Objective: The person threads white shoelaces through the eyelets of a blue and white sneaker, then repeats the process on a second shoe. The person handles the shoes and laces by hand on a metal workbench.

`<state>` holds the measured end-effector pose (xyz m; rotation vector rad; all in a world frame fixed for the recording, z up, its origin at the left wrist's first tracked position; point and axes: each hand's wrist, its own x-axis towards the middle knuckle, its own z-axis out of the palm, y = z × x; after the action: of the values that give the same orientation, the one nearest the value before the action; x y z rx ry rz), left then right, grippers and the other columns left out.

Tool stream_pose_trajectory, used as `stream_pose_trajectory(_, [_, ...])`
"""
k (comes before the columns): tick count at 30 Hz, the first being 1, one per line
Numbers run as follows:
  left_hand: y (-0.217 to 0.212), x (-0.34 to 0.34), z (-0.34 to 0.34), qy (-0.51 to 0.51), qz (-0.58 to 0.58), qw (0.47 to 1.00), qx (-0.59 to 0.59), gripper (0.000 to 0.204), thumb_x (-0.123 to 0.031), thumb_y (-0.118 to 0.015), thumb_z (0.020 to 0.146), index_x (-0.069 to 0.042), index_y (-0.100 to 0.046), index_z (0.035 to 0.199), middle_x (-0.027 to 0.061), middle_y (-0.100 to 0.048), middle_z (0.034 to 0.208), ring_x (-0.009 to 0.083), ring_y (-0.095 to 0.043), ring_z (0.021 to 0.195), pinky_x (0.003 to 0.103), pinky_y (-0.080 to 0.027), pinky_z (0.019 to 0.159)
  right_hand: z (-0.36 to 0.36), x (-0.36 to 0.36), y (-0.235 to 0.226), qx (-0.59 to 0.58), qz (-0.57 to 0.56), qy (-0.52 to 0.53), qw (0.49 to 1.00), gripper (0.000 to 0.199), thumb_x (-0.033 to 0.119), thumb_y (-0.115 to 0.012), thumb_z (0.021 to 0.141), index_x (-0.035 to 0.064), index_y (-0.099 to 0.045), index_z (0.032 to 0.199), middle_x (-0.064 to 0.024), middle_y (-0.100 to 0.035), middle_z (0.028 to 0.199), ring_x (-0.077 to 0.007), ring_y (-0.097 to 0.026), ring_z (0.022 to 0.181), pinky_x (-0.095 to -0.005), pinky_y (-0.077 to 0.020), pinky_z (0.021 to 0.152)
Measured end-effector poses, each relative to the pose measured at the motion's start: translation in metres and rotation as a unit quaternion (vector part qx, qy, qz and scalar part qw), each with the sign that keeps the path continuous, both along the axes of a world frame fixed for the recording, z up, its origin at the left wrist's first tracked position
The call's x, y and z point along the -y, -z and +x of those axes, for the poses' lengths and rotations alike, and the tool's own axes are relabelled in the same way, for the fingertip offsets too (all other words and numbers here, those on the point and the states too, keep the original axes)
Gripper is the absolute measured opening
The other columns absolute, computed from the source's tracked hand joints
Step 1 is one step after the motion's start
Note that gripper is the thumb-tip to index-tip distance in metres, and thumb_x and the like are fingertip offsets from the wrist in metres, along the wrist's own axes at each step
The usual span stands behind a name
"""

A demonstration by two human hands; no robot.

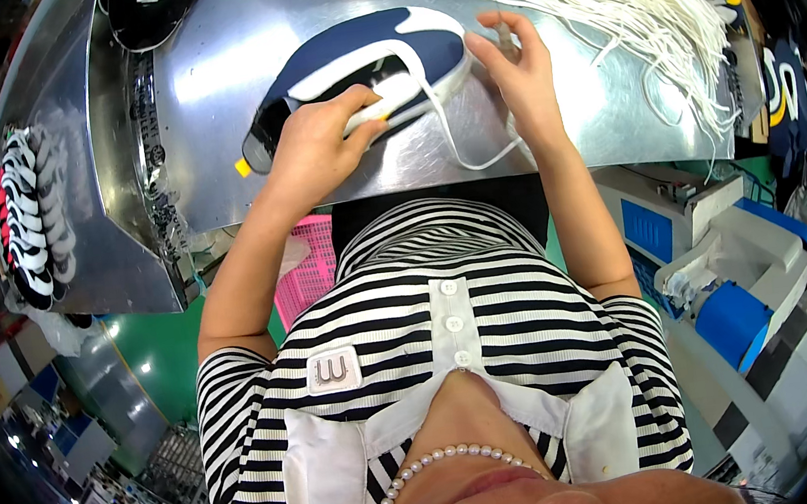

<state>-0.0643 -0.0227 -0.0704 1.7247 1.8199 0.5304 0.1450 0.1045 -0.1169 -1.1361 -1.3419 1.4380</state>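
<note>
A navy and white shoe (pixel 341 50) lies tilted on its side on the metal table, with a yellow tab at its left end. Fingers of my left hand (pixel 322 147) reach into its opening and are closed on the edge near the tongue. From the opening a white shoelace (pixel 451 132) loops down across the table to the wrist of my right hand (pixel 525 74). That hand is raised just right of the shoe, with thumb and forefinger curled round a small greyish thing that I cannot make out. Where the lace runs beyond the wrist is hidden.
A heap of loose white laces (pixel 636 16) covers the far right of the table (pixel 208 105). One black shoe (pixel 147 12) is at the far left. Racked shoe parts (pixel 26 210) stand left, a pink basket (pixel 307 263) below the table edge, a blue and white machine (pixel 722 255) at right.
</note>
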Motion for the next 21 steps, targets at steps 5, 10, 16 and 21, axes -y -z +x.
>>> stream_pose_trajectory(5, [0.001, 0.001, 0.015, -0.031, 0.161, 0.984, -0.072, 0.021, -0.017, -0.069, 0.090, -0.006, -0.066, 0.108, 0.0151, -0.067, 0.078, 0.0325, -0.065, 0.066, 0.038, -0.049, 0.059, -0.007, 0.034, 0.014, 0.078, 0.024, -0.113, 0.990, 0.030, 0.028, -0.081, 0.081, 0.0026, -0.071, 0.094, -0.0005, -0.059, 0.059, -0.0061, -0.051, 0.052, -0.0246, -0.0423, 0.051])
stream_pose_trajectory(10, [-0.012, -0.011, 0.008, -0.095, 0.226, 0.969, -0.036, 0.019, -0.017, -0.066, 0.092, -0.009, -0.068, 0.109, 0.0139, -0.069, 0.080, 0.0251, -0.067, 0.065, 0.034, -0.051, 0.061, -0.010, 0.043, 0.004, 0.125, 0.071, -0.216, 0.966, 0.020, 0.021, -0.072, 0.090, 0.0013, -0.071, 0.095, 0.0001, -0.061, 0.067, -0.0055, -0.048, 0.060, -0.0245, -0.0400, 0.054])
stream_pose_trajectory(16, [-0.059, -0.022, -0.032, -0.244, 0.335, 0.909, 0.047, 0.025, -0.017, -0.071, 0.092, -0.002, -0.069, 0.112, 0.0026, -0.069, 0.095, 0.0076, -0.061, 0.084, 0.022, -0.048, 0.077, 0.077, 0.089, -0.010, 0.251, 0.141, -0.408, 0.866, 0.019, 0.022, -0.071, 0.088, 0.0035, -0.067, 0.087, -0.0116, -0.058, 0.070, -0.0269, -0.056, 0.060, -0.0349, -0.0447, 0.057])
stream_pose_trajectory(21, [-0.040, -0.036, -0.029, -0.180, 0.261, 0.947, 0.056, 0.025, -0.019, -0.072, 0.091, -0.006, -0.070, 0.112, 0.0022, -0.070, 0.090, 0.0057, -0.060, 0.077, 0.021, -0.048, 0.071, 0.105, 0.097, -0.021, 0.176, 0.009, -0.304, 0.936, 0.016, 0.020, -0.071, 0.090, 0.0037, -0.069, 0.089, -0.0017, -0.066, 0.080, -0.0128, -0.058, 0.065, -0.0296, -0.0442, 0.058])
